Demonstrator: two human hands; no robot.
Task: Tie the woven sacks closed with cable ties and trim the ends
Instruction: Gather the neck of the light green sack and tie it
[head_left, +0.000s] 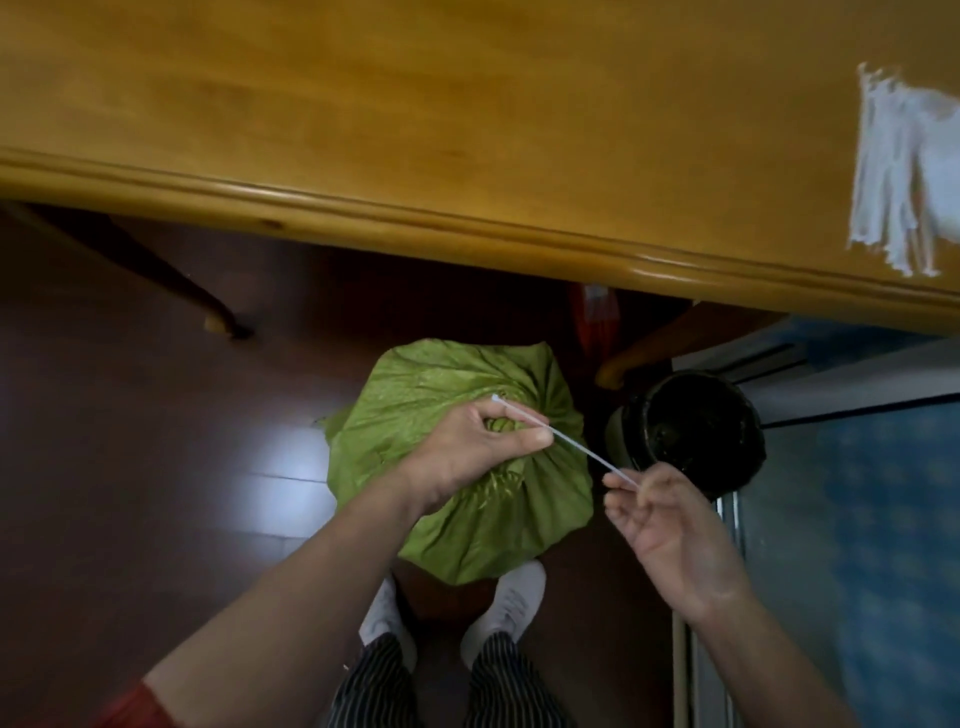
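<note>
Down by the white shoes (506, 608), the green sack (467, 530) stands on the floor btw the feet. The left hand (483, 441) grips its bunched neck, fingers curled tight round the gather. The right hand (660, 519) pinches the tail of a white cable tie (587, 453) w/ thumb & fingertip, other fingers loose. The tie's head pokes out past the left knuckles, so prob. not looped yet. Nxt: bring the tail round the neck, thru the head, pull snug. Beyond: black bin (691, 426), wooden table (415, 130) w/ spare ties (893, 171).
</note>
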